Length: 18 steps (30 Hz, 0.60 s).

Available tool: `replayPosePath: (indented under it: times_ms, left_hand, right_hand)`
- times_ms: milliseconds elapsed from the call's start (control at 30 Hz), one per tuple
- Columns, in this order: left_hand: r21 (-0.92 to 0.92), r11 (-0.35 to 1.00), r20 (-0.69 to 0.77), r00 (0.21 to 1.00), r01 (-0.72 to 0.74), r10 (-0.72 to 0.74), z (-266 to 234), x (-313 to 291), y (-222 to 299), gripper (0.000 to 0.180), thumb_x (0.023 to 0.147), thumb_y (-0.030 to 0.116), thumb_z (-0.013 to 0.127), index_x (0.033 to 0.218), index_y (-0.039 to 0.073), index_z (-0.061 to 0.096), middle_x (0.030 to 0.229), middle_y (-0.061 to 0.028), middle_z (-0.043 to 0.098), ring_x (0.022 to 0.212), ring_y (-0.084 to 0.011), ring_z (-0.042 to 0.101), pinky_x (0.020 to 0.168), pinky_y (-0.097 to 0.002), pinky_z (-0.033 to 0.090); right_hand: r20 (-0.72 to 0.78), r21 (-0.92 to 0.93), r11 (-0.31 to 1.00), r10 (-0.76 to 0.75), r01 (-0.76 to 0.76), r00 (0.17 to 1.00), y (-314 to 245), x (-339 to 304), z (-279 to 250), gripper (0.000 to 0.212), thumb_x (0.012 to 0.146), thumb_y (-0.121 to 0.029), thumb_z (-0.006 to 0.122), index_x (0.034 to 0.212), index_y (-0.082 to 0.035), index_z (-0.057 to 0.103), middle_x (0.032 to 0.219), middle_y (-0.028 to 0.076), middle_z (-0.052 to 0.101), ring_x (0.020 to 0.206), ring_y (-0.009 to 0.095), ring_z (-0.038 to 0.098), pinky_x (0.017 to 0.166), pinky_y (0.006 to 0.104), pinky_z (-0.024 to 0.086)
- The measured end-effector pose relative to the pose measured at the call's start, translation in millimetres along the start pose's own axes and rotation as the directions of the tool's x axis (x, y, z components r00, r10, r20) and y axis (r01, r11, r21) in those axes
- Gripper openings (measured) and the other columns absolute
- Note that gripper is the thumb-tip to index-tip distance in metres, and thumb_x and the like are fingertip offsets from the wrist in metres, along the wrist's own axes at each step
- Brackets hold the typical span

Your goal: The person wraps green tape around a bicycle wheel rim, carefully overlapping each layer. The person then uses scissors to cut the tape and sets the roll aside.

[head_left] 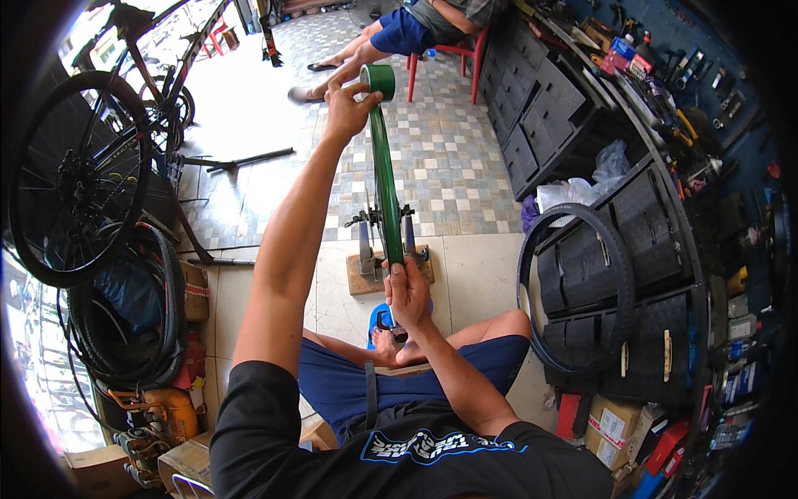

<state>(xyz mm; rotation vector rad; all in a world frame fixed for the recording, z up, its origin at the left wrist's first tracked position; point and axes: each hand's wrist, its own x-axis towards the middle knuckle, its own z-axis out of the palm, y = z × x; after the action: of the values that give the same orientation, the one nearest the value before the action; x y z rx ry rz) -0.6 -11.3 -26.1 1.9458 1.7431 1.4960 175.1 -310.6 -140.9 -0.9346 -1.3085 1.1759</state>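
My left hand (347, 108) is stretched out ahead, gripping a roll of green tape (381, 79). A long green strip (386, 179) runs from the roll down along a wheel rim that stands edge-on in a truing stand (370, 249) on a wooden base. My right hand (409, 293) presses the strip's near end against the rim, thumb on top. I sit with my knees apart in blue shorts, and a blue sandal shows under my right hand.
A bicycle wheel (79, 179) and loose tyres (133, 324) stand at my left. A black tyre (578, 287) leans on dark drawer cabinets (648, 249) at my right. Another person sits on a red chair (453, 54) ahead. Tools hang on the blue wall (690, 75).
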Motion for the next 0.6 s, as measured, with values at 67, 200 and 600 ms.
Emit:
replayPosePath:
  times_ms: [67, 200, 600]
  left_hand:
    - [0.004, 1.0, -0.01, 1.0, -0.011, 0.011, 1.6, -1.1, -1.3, 0.036, 0.082, 0.037, 0.083, 0.105, 0.01, 0.08, 0.143, -0.0248, 0.041, 0.136, -0.0444, 0.035, 0.113, -0.0508, 0.034]
    - [0.02, 0.998, -0.041, 0.998, -0.055, 0.056, 3.5, -4.5, -5.3, 0.035, 0.081, 0.037, 0.083, 0.105, 0.011, 0.08, 0.144, -0.0244, 0.041, 0.136, -0.0441, 0.034, 0.114, -0.051, 0.033]
    - [0.036, 0.999, -0.027, 0.999, -0.033, 0.034, 8.4, -6.8, -6.1, 0.034, 0.082, 0.036, 0.082, 0.106, 0.012, 0.08, 0.15, -0.0241, 0.04, 0.14, -0.0441, 0.031, 0.115, -0.0503, 0.029]
  right_hand:
    - [0.001, 0.006, 1.0, -0.009, 0.009, 1.0, 0.3, 0.1, -0.3, 0.03, 0.111, -0.032, 0.044, 0.109, -0.006, 0.059, 0.061, -0.003, 0.049, 0.05, 0.003, 0.044, 0.047, 0.0199, 0.034]
    - [0.011, 0.018, 1.0, 0.0, 0.0, 1.0, -0.1, -0.4, -0.4, 0.03, 0.112, -0.031, 0.043, 0.109, -0.006, 0.059, 0.061, -0.003, 0.048, 0.05, 0.003, 0.043, 0.047, 0.02, 0.033]
    - [0.006, 0.033, 0.999, 0.029, -0.03, 1.0, 4.7, 0.9, -2.6, 0.028, 0.11, -0.029, 0.047, 0.114, -0.005, 0.062, 0.059, 0.0, 0.053, 0.052, 0.005, 0.049, 0.049, 0.0242, 0.039]
